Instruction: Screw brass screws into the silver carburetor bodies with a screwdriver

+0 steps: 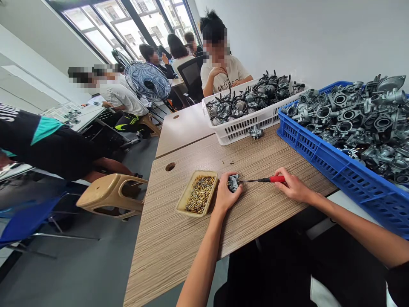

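clamped: left hand (pixel 226 195) on a casting (pixel 233 183), right hand (pixel 293 186) on a driver (pixel 275 179), tip at casting; looks mid-piece, can't tell which heaped carbs (pixel 367 117), upper right, are done.

A white shirt (pixel 238 68) and black shirt (pixel 17 128) bear unclear lettering (pixel 234 82).

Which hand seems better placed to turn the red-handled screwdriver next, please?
The right hand, most likely: it holds the screwdriver by its red handle, pointed towards the metal part. The left hand holds that part, so it seems better suited to steadying it.
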Demonstrator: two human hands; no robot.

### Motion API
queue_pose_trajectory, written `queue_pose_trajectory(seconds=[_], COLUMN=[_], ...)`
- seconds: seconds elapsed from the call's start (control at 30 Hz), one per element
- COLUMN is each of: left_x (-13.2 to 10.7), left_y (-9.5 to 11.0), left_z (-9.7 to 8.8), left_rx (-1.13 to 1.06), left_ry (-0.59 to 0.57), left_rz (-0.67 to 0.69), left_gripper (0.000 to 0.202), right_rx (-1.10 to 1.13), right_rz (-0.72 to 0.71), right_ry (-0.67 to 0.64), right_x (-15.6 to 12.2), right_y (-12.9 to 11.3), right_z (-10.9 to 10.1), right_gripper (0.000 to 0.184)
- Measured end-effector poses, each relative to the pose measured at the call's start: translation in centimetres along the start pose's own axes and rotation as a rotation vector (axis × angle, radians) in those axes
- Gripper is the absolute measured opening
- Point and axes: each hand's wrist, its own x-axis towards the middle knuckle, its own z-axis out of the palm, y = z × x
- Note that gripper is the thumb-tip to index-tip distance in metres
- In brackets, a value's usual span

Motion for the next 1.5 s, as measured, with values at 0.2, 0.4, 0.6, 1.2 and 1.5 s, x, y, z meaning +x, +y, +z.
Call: queue_pose_trajectory(seconds=[0.2,0.4,0.6,1.2,1.5], left_x=[0.04,0.06,0.07,0.04,0.02], left_y=[0.06,0.02,-0.06,-0.08,-0.05], left_z=[0.1,0.11,0.17,0.1,0.11], left_rx=[-0.005,0.002,0.0,-0.009,0.001], left_ry=[0.008,0.007,0.008,0.005,0.007], left_rz=[0.004,0.007,0.009,0.006,-0.007], left_gripper=[0.036,0.037,0.036,0.037,0.037], right_rx=[0.023,0.016,0.002,0.007,0.007], right_rz=[0.02,0.005,-0.008,-0.003,0.021], right_ry=[0.016,0.013,0.009,0.0,0.002], right_x=[0.08,0.14,0.08,0.04,0.13], right_y=[-0.11,-0.21,-0.35,-0.15,0.45], right_z=[0.08,0.06,-0.09,0.05,0.25], right_gripper=[0.021,0.022,0.019,0.02,0.021])
